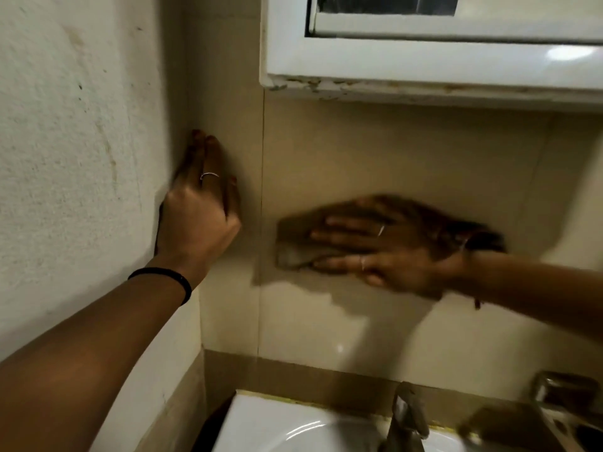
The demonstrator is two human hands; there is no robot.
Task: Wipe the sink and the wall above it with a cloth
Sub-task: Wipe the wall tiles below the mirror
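I am pressing my right hand [391,252] flat against the tiled wall [375,151] above the sink [293,425], fingers straight and spread, with the cloth [295,243] trapped between my palm and the tile. The cloth is a dull grey-brown, soft and crumpled, its bunched end sticking out past my fingertips toward the left; that hand and the cloth are both showing blurred. My grip there is wide, not curling round the cloth, only pushing on it. Two thin rings are sitting on those fingers.

My left hand [199,207] is resting in the corner where the glossy beige tile is meeting the rough, speckled plaster wall [65,141], fingers straight and pointing up, holding nothing. A thin silver ring [209,175] is circling one finger and a black band [166,278] is circling the wrist.

The tiles are smooth and shiny, with a narrow vertical grout line running between my two hands and a darker brown strip of tile lying along the bottom, just above the basin. The sink is white glazed ceramic with a rounded bowl, and a metal tap [406,415] is standing at its back edge. Overhead, a white cabinet [424,63] is hanging on the wall, its lower edge chipped and flaking. I am seeing no readable writing anywhere.
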